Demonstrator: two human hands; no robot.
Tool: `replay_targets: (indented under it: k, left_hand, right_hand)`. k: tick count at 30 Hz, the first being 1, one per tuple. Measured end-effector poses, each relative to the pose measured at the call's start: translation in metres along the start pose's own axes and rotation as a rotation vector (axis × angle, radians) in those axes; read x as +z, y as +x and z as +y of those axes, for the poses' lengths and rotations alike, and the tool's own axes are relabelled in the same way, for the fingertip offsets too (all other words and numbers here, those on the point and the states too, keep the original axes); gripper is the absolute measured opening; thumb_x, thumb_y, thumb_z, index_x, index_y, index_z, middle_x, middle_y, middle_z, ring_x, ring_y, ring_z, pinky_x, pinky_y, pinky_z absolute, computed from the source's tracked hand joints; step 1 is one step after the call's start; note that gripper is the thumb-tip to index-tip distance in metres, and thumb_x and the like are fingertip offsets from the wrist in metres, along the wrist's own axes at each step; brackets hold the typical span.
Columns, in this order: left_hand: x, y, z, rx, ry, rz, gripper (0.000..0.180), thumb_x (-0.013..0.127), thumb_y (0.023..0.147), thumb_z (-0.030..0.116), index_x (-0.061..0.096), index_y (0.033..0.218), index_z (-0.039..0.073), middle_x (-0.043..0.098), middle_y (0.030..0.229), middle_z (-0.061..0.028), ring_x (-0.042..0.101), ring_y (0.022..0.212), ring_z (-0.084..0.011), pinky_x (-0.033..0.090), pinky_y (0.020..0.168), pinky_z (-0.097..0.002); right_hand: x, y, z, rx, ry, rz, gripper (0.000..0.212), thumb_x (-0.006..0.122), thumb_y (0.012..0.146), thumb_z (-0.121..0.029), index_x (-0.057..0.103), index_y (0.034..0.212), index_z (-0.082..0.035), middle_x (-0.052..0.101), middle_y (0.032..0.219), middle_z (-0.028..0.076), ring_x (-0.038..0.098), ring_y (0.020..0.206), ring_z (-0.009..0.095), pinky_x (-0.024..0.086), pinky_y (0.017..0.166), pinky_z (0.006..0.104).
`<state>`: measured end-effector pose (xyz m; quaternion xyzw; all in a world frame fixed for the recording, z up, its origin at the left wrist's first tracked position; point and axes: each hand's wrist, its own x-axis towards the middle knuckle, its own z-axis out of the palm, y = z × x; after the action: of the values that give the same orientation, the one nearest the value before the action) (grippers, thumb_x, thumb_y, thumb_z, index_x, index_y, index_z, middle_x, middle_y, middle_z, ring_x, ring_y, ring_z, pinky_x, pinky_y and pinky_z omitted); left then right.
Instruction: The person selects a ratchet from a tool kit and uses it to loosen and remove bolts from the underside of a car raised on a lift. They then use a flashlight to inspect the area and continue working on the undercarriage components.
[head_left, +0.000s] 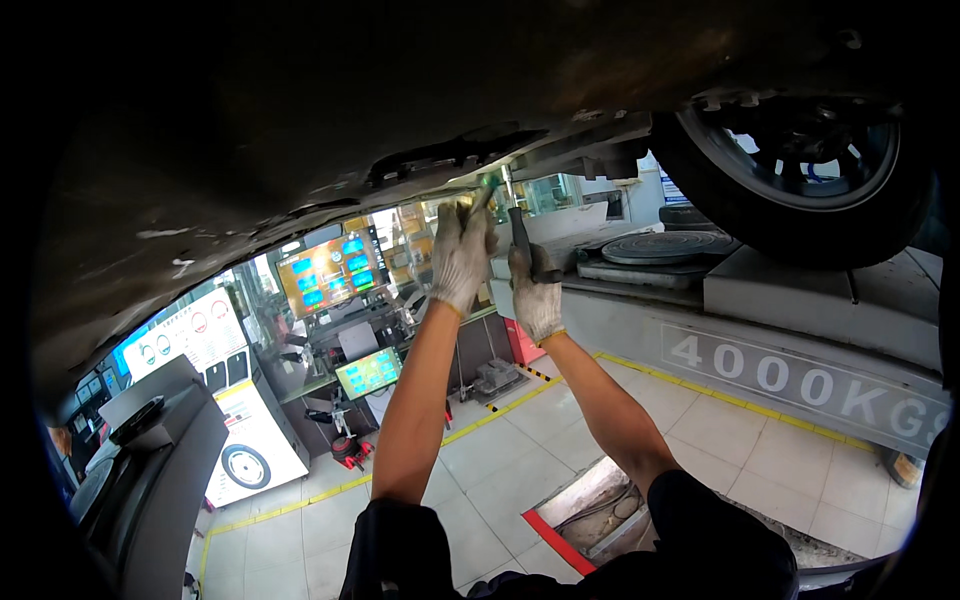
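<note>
Both my hands wear pale knit work gloves and reach up under a raised car's underside (300, 150). My left hand (462, 255) is up close to the underbody, its fingers curled. A small greenish spot shows at its fingertips, and I cannot make out what they hold. Slightly lower and to the right, my right hand (538, 300) is closed round a black-handled tool (519, 232). The handle points upward. A bright metal shaft (508, 185) rises just above it toward the underbody; whether it belongs to the tool is unclear.
A car wheel (800, 170) stands on the lift platform (820, 300) at right, beside a round turnplate (668, 246). Another platform (170, 480) lies left. Ahead are a white cabinet (255, 430) and lit screens (332, 272). A red-edged floor pit (600, 510) opens below my right arm.
</note>
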<state>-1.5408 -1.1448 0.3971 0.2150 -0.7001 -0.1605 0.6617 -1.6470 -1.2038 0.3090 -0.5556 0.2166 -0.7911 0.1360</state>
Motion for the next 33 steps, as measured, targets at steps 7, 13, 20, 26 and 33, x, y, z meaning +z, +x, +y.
replay_targets:
  k: [7,13,20,26,33]
  left_hand:
    - [0.020,0.028,-0.035,-0.011,-0.434,-0.092,0.031,0.056,0.106,0.027,0.060,0.124,0.002,0.067,0.109,-0.0075,0.065,0.103,-0.0179,0.054,0.092,-0.0352]
    - [-0.003,-0.015,-0.001,0.346,-0.135,0.029,0.036,0.055,0.106,0.036,0.062,0.115,0.002,0.062,0.090,-0.0042,0.058,0.078,-0.0121,0.047,0.068,-0.0269]
    - [-0.015,-0.053,0.102,0.223,0.071,0.198,0.047,0.056,0.105,0.046,0.062,0.105,0.000,0.050,0.060,0.0024,0.038,0.046,-0.0041,0.026,0.041,-0.0236]
    - [-0.008,-0.049,0.122,0.182,-0.047,0.268,0.038,0.056,0.106,0.038,0.065,0.100,0.002,0.056,0.060,0.0002,0.047,0.047,-0.0056,0.036,0.043,-0.0245]
    - [-0.013,-0.052,0.131,0.093,0.102,0.212,0.039,0.052,0.107,0.039,0.063,0.094,0.004,0.057,0.060,-0.0011,0.048,0.045,-0.0067,0.035,0.042,-0.0249]
  right_hand:
    - [-0.006,0.015,0.007,-0.059,-0.014,0.016,0.034,0.062,0.102,-0.032,0.063,0.117,-0.002,0.068,0.095,0.023,0.067,0.089,0.040,0.052,0.081,0.0448]
    - [-0.011,0.020,0.019,-0.079,-0.131,-0.047,0.035,0.061,0.101,-0.033,0.062,0.117,-0.002,0.066,0.100,0.024,0.065,0.092,0.041,0.051,0.084,0.0471]
    - [0.007,0.013,0.010,-0.057,0.025,-0.032,0.042,0.062,0.101,-0.039,0.062,0.117,0.000,0.068,0.106,0.023,0.065,0.100,0.039,0.049,0.089,0.0440]
    - [0.009,0.033,-0.003,-0.037,-0.060,-0.012,0.039,0.061,0.102,-0.037,0.064,0.115,0.000,0.069,0.100,0.020,0.065,0.094,0.034,0.050,0.086,0.0418]
    - [0.001,0.003,0.009,0.097,-0.052,-0.071,0.047,0.061,0.101,-0.043,0.064,0.120,0.000,0.070,0.110,0.022,0.067,0.102,0.036,0.050,0.092,0.0429]
